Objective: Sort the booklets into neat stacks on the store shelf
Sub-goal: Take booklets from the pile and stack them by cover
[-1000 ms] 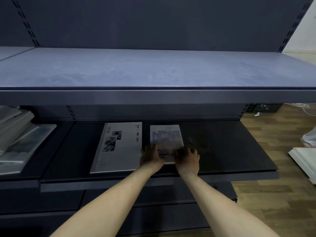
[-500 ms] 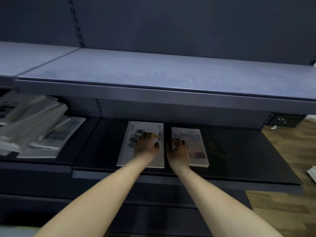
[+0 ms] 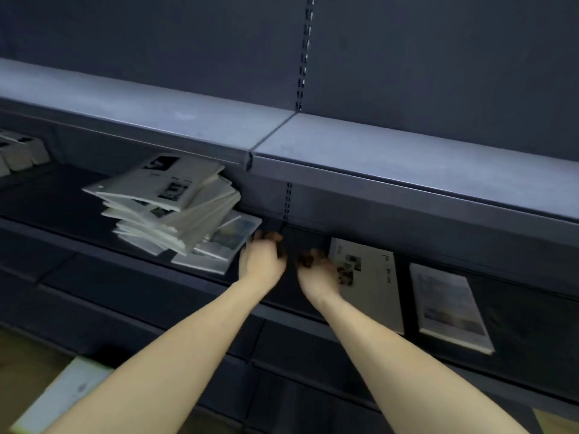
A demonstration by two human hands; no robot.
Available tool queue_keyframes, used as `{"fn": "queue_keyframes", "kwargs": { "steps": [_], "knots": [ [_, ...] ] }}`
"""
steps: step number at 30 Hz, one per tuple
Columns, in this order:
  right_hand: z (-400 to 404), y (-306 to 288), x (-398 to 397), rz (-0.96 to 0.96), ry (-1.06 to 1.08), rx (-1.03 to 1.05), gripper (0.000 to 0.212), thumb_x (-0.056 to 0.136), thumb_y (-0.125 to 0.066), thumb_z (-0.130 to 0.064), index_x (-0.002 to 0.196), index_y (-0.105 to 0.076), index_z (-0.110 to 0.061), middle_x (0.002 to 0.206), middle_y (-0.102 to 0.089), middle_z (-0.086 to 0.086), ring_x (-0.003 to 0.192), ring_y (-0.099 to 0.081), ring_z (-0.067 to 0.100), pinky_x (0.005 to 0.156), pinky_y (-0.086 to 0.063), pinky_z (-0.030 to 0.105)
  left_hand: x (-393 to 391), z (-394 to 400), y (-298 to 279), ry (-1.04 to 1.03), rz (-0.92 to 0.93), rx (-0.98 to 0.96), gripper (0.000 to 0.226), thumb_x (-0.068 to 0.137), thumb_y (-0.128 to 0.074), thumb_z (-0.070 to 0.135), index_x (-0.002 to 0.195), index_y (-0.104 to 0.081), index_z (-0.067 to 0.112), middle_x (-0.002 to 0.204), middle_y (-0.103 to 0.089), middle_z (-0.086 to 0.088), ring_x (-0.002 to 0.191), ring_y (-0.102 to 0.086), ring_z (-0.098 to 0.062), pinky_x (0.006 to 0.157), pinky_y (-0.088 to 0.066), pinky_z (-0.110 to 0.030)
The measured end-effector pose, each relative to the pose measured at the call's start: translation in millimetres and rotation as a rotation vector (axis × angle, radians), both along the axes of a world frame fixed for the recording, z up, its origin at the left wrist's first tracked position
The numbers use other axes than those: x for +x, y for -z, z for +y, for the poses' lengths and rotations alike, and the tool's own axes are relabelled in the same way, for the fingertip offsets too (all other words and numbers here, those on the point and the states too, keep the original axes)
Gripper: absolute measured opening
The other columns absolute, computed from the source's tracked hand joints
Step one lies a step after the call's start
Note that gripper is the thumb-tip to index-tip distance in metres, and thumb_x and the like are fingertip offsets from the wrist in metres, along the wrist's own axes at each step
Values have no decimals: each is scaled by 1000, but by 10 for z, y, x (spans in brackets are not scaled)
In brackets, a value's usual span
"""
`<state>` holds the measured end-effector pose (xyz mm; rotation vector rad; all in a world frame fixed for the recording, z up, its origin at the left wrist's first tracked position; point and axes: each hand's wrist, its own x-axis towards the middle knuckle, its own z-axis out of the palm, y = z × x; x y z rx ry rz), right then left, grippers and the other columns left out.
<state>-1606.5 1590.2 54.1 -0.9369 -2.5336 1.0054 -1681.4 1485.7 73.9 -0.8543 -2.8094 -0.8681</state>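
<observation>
Lower shelf (image 3: 313, 296): dark board under a grey upper shelf (image 3: 407, 151); it carries all the booklets listed here.

Unsorted pile (image 3: 169, 208): a loose heap of white booklets on the left section of the lower shelf, near its back edge. Covers fan out at several angles and edges overhang one another, so in my judgement this is the stock not yet sorted.

Colour-cover booklets (image 3: 225, 242): a few lie flat at the pile's right foot, partly under it, reaching toward the joint between shelf sections.

White booklet (image 3: 369, 277): lies flat and alone on the right section, long side running from back edge to front edge. Probably the base of a stack for white covers.

Picture-cover booklet (image 3: 451, 308): lies flat just beside the white booklet, apart from it, squared the same way. Probably the base of a second stack, kept separate by cover type.

Left hand (image 3: 261, 256): over the joint between sections, just beside the colour-cover booklets, fingers curled and grasping nothing; whether it touches them I cannot tell.

Right hand (image 3: 316, 270): near the left hand, at the white booklet's left edge, fingers loosely curled, nothing gripped.

Step in hand: likely a reach toward the pile for the next booklet.

Far left: more pale booklets (image 3: 18, 151) at the back edge, blurred.
</observation>
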Motion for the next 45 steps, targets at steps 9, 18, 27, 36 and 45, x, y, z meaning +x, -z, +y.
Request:
{"fn": "queue_keyframes", "kwargs": {
  "steps": [9,18,27,36,45],
  "knots": [
    [-1055,-215,-675,140,-124,-159,31,98,-50,-29,124,-60,-16,120,-65,4,110,-61,25,85,-47,30,-627,-1116,-138,-194,95,115,37,89,-53,18,126,-58,14,124,-52,-10,120,-42,-29,96,-42,-41],
    [-1745,-200,-1195,156,-183,-226,39,101,-47,-31,137,-52,-16,134,-59,4,121,-56,23,89,-41,26,-1181,-1985,-90,-363,153,107,42,93,-54,25,133,-52,14,144,-41,-8,130,-35,-28,103,-40,-44],
    [-1767,-314,-1911,194,-134,-336,30,104,-44,-29,130,-52,-17,122,-62,5,103,-59,21,83,-43,28,-1762,-2089,-165,-482,99,124,35,93,-45,27,122,-56,11,132,-46,-11,118,-40,-31,94,-41,-45],
    [-1636,-387,-2560,85,-53,-239,56,99,-31,-64,112,-55,-15,113,-66,8,89,-63,26,76,-46,33,-2381,-1950,-316,-622,106,-137,45,99,-33,42,126,-57,15,128,-54,-16,118,-40,-35,94,-33,-43],
    [-1585,-384,-2672,38,41,-278,54,99,-45,-53,123,-55,-6,125,-65,16,113,-62,34,93,-51,39,-2361,-2007,-381,-616,53,-141,79,81,-52,71,130,-47,9,128,-53,-17,118,-40,-34,94,-34,-40]
  ]
}}
